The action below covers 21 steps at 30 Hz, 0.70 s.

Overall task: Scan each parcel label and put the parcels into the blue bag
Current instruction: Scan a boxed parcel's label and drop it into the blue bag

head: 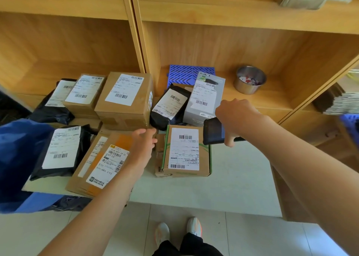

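On the tabletop [233, 178], right hand [236, 117] grips the handheld scanner [213, 131]; left hand [144, 145], fingers loosely extended, nears the green-edged carton [185, 150]: likely light, rigid; grasp by its side edges.

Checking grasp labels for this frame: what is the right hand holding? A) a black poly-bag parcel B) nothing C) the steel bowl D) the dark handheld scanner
D: the right hand has its fingers curled round the dark handheld scanner, held above the green-edged cardboard parcel; the steel bowl sits untouched on the shelf.
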Each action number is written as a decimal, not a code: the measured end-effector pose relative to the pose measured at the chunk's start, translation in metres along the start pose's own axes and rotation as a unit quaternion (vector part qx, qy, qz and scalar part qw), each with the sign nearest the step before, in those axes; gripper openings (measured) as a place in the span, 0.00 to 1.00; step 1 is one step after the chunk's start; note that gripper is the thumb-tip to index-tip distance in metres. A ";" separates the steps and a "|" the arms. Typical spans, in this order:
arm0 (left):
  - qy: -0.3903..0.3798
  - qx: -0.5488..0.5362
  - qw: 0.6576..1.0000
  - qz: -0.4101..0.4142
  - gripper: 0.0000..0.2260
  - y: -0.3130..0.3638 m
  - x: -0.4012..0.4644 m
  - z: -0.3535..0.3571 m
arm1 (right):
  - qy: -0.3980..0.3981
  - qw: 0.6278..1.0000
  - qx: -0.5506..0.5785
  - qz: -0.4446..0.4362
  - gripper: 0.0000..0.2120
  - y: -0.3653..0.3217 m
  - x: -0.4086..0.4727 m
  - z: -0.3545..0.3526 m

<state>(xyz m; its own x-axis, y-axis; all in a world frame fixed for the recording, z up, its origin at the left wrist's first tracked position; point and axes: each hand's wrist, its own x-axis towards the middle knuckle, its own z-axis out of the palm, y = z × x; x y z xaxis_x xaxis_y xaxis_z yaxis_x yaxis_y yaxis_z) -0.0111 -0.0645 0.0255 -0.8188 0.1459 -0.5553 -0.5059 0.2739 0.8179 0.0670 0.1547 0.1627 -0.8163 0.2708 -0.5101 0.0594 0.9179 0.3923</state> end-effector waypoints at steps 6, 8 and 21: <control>-0.018 0.026 0.999 -0.002 0.20 0.001 0.002 0.001 | 0.036 0.997 0.070 0.024 0.29 0.006 0.013 0.020; -0.040 0.054 0.998 -0.002 0.18 0.001 0.002 0.001 | 0.045 0.974 0.220 0.039 0.31 0.009 0.026 0.038; -0.082 0.141 0.984 -0.075 0.12 -0.007 0.004 0.020 | 0.090 0.600 0.770 0.195 0.22 -0.077 0.052 0.152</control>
<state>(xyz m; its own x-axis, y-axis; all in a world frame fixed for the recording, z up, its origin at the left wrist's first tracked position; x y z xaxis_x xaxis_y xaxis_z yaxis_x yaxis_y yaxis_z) -0.0054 -0.0472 0.0144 -0.6738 0.2284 -0.7027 -0.5035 0.5541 0.6629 0.1070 0.1422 -0.0105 -0.6083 0.6442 -0.4637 0.6136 0.0111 -0.7895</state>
